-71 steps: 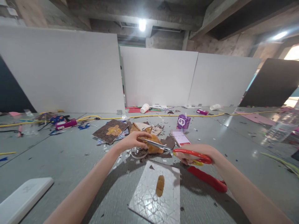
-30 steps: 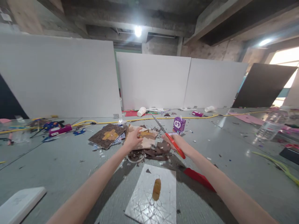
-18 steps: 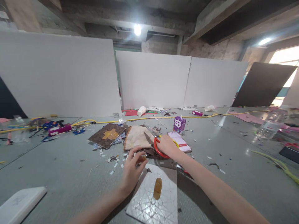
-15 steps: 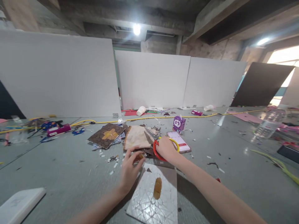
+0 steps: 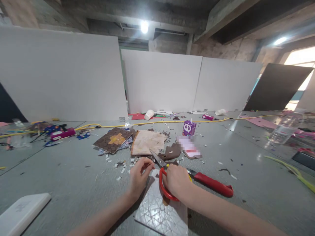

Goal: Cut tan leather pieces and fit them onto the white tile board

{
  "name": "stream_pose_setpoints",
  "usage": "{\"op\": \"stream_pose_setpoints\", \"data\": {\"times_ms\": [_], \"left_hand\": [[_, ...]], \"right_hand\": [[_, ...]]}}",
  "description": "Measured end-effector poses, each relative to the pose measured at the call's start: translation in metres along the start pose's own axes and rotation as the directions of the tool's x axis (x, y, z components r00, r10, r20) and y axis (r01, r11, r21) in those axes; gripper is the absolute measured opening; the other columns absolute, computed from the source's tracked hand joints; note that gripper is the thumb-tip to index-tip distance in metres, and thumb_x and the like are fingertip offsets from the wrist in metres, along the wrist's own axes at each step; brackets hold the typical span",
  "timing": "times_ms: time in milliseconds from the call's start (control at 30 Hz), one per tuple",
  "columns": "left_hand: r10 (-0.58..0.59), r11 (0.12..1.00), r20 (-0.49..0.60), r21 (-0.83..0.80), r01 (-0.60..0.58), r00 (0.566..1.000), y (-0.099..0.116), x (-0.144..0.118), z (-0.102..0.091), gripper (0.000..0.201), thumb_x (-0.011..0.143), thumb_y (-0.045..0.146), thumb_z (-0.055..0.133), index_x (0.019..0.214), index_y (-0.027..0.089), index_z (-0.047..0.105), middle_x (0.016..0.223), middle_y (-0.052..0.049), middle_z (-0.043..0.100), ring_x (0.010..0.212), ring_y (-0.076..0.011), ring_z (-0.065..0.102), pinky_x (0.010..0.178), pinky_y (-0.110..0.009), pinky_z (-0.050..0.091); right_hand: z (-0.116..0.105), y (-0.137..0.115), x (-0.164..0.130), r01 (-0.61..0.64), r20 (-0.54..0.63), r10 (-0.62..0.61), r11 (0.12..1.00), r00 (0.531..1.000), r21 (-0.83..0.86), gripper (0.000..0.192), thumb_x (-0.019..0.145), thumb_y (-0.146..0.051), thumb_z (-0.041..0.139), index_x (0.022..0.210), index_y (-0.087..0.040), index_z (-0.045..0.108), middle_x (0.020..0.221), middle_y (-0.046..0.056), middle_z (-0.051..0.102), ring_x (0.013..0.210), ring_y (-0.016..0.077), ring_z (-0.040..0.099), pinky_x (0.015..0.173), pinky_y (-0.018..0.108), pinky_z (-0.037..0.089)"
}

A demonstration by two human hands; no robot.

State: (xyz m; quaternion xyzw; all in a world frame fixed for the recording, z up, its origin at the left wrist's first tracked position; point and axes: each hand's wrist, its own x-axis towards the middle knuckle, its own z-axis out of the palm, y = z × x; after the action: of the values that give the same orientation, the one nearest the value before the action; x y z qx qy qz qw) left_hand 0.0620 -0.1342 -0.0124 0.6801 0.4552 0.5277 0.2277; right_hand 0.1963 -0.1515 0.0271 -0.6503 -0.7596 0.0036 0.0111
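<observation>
My right hand (image 5: 178,182) grips a pair of scissors (image 5: 161,162) with red and yellow handles. Their blades point away and to the left, looking slightly parted. Close by on the left, my left hand (image 5: 140,175) has thumb and fingers curled together; whatever they pinch is hidden. Beneath both hands lies a white board with embossed lines (image 5: 157,214). On it a tan-brown piece (image 5: 166,200) is partly covered by the red handle loop. Beyond the blades lie a beige cloth (image 5: 147,143) and a dark brown scrap (image 5: 173,151).
A red-handled tool (image 5: 214,184) lies right of my right hand. Farther off are a phone (image 5: 189,147), a purple drink carton (image 5: 189,127) and a brown patterned sheet with a tan flower (image 5: 113,141). A plastic bottle (image 5: 282,131) stands right; a white box (image 5: 23,213) sits front left.
My right hand has drawn the scissors nearer, over the board. The red-handled tool and dark scrap now show. The brown piece seen at my left fingers is no longer visible there.
</observation>
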Motion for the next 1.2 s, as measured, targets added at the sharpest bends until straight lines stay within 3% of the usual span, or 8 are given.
{"op": "stream_pose_setpoints", "data": {"times_ms": [100, 200, 333, 467, 700, 900, 1033, 1200], "left_hand": [[-0.182, 0.956, 0.047, -0.225, 0.188, 0.982, -0.005, 0.003, 0.003, 0.011, 0.071, 0.026, 0.052, 0.076, 0.017, 0.05, 0.06, 0.003, 0.057, 0.055, -0.0117, 0.057, 0.054, -0.023, 0.045], [-0.285, 0.87, 0.079, -0.397, 0.292, 0.955, -0.006, 0.006, 0.004, 0.019, 0.065, 0.026, 0.058, 0.079, 0.017, 0.047, 0.061, 0.003, 0.06, 0.054, -0.0128, 0.06, 0.052, -0.024, 0.048], [-0.356, 0.812, 0.116, -0.452, 0.369, 0.927, -0.007, 0.009, 0.004, 0.022, 0.063, 0.031, 0.06, 0.075, 0.015, 0.049, 0.062, 0.0, 0.063, 0.056, -0.0159, 0.062, 0.053, -0.025, 0.049], [-0.388, 0.793, 0.12, -0.462, 0.397, 0.914, -0.006, 0.01, 0.003, 0.025, 0.061, 0.035, 0.06, 0.071, 0.014, 0.05, 0.062, -0.002, 0.064, 0.055, -0.0169, 0.062, 0.051, -0.026, 0.05], [-0.357, 0.812, 0.151, -0.437, 0.386, 0.922, -0.003, 0.008, 0.005, 0.023, 0.068, 0.035, 0.054, 0.072, 0.014, 0.047, 0.059, 0.0, 0.061, 0.046, -0.0124, 0.058, 0.042, -0.023, 0.046], [-0.344, 0.802, 0.128, -0.475, 0.362, 0.93, -0.011, 0.01, 0.002, 0.026, 0.068, 0.034, 0.054, 0.072, 0.019, 0.034, 0.058, 0.003, 0.061, 0.044, -0.0113, 0.057, 0.042, -0.022, 0.045], [-0.33, 0.846, 0.14, -0.394, 0.358, 0.934, -0.014, 0.008, 0.004, 0.018, 0.074, 0.033, 0.046, 0.074, 0.019, 0.035, 0.066, 0.001, 0.061, 0.051, -0.0116, 0.059, 0.048, -0.024, 0.047], [-0.166, 0.984, 0.234, -0.019, 0.176, 0.958, -0.004, -0.002, 0.003, 0.009, 0.08, 0.027, 0.038, 0.082, 0.019, 0.042, 0.071, 0.0, 0.061, 0.062, -0.0133, 0.061, 0.059, -0.025, 0.046]], "right_hand": [[-0.018, 0.014, -0.003, -0.022, -0.092, 0.016, 0.998, 0.996, -0.055, 0.029, 0.071, -0.031, 0.051, 0.086, -0.007, 0.061, 0.082, 0.018, 0.062, 0.08, 0.0265, 0.059, 0.062, 0.032, 0.045], [-0.031, 0.041, -0.007, -0.088, -0.042, 0.083, 0.989, 0.996, -0.122, 0.027, 0.067, -0.029, 0.055, 0.085, -0.009, 0.062, 0.085, 0.017, 0.062, 0.084, 0.0271, 0.058, 0.062, 0.031, 0.044], [-0.026, 0.079, -0.017, -0.11, 0.229, 0.15, 0.978, 0.962, -0.179, 0.02, 0.061, -0.019, 0.059, 0.078, -0.01, 0.064, 0.081, 0.016, 0.064, 0.078, 0.0282, 0.06, 0.059, 0.031, 0.043], [-0.019, 0.092, -0.021, -0.135, 0.16, 0.164, 0.975, 0.973, -0.176, 0.018, 0.071, -0.014, 0.048, 0.079, -0.01, 0.063, 0.081, 0.016, 0.064, 0.078, 0.0278, 0.06, 0.058, 0.031, 0.042], [-0.036, 0.05, 0.062, 0.038, -0.19, -0.036, 0.999, 0.981, 0.003, 0.027, 0.08, -0.032, 0.04, 0.09, -0.013, 0.056, 0.089, 0.012, 0.061, 0.087, 0.0224, 0.056, 0.069, 0.029, 0.04], [-0.031, -0.007, 0.121, 0.08, -0.252, -0.065, 0.996, 0.966, 0.048, 0.045, 0.078, -0.044, 0.041, 0.109, -0.012, 0.046, 0.108, 0.016, 0.051, 0.098, 0.0235, 0.049, 0.073, 0.03, 0.039], [-0.036, -0.006, 0.09, 0.188, -0.132, -0.181, 0.981, 0.975, 0.045, 0.034, 0.076, -0.038, 0.044, 0.098, -0.014, 0.056, 0.096, 0.012, 0.059, 0.088, 0.0206, 0.055, 0.068, 0.025, 0.04], [-0.031, 0.03, 0.028, 0.155, 0.167, -0.157, 0.988, 0.973, 0.021, 0.03, 0.063, -0.039, 0.055, 0.077, -0.014, 0.064, 0.073, 0.01, 0.063, 0.067, 0.0206, 0.059, 0.054, 0.024, 0.038]]}}
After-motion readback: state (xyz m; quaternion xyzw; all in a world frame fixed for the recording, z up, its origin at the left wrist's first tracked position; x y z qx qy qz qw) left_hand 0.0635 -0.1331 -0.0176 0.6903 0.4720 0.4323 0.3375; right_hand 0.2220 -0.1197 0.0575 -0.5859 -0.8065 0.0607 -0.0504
